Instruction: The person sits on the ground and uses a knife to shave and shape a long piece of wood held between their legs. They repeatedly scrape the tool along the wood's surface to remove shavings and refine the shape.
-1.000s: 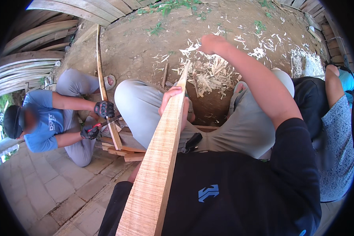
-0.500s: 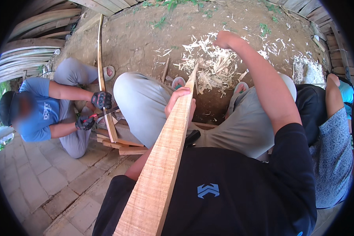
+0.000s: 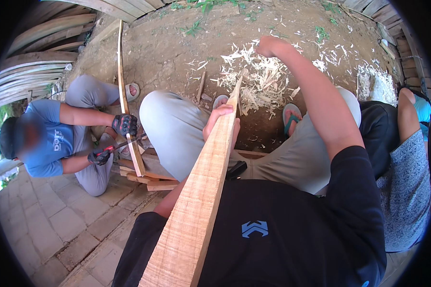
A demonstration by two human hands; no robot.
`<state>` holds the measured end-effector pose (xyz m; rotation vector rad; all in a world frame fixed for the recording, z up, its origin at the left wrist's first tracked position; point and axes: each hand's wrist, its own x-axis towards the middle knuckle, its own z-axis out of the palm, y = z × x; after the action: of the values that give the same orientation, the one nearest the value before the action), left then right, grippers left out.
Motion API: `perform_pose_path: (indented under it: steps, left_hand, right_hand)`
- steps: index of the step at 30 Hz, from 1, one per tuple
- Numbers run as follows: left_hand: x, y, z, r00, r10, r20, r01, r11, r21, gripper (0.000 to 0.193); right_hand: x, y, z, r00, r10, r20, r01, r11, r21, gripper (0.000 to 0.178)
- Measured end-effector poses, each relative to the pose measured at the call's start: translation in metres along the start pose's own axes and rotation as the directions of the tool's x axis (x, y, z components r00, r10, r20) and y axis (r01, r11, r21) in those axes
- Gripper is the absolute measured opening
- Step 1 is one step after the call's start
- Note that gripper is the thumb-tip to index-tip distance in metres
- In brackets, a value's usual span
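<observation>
A long tapered wooden plank (image 3: 187,210) runs from the lower edge of the view up between my knees, its narrow end pointing at the ground ahead. My left hand (image 3: 219,119) is wrapped around it near that narrow end, fingers over its left side. Out past the plank's tip, at the end of my stretched arm, my right hand (image 3: 272,47) is closed above the far side of a heap of pale wood shavings (image 3: 261,86). Whatever it grips is hidden by the hand itself.
On my left a co-worker in a blue shirt (image 3: 57,138) works with gloved hands and a red-handled blade (image 3: 111,148) on a long wooden strip (image 3: 124,95). Cut wood pieces (image 3: 160,184) lie beside my left knee. Another person's patterned clothing (image 3: 409,196) is close on my right.
My right hand has shifted slightly left. My right foot has come more into view. The co-worker's blade has changed angle against the strip. My left hand keeps its hold on the plank.
</observation>
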<state>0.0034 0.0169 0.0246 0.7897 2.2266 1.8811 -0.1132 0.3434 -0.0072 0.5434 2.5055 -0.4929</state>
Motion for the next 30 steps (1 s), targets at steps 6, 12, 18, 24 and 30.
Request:
perform_pose_path:
  steps: [6,12,18,24,30]
  left_hand:
    - [0.0,-0.006,0.001,1.0,-0.002,-0.022,0.003,1.0,0.024,0.035]
    - [0.0,-0.001,-0.001,0.999,-0.034,-0.031,0.034,0.999,0.008,0.032]
    - [0.01,-0.007,-0.008,0.989,0.145,0.025,-0.147,0.983,0.114,0.039]
    - [0.007,-0.004,-0.004,0.998,-0.03,0.055,0.027,0.998,0.057,0.038]
    - [0.013,-0.005,-0.009,0.997,0.07,0.018,-0.072,0.986,0.148,0.033]
  right_hand:
    - [0.004,-0.022,-0.008,0.998,-0.053,0.026,0.054,0.997,-0.048,0.039]
    - [-0.004,-0.037,-0.019,0.996,-0.088,-0.016,0.089,0.995,0.054,0.041]
    - [-0.025,-0.039,-0.023,0.99,-0.05,0.134,0.044,0.998,0.047,0.045]
    - [-0.002,-0.013,-0.011,0.997,-0.051,0.05,0.053,0.998,-0.025,0.047]
    - [-0.019,-0.033,-0.049,0.977,-0.084,0.196,0.097,0.994,-0.059,0.049]
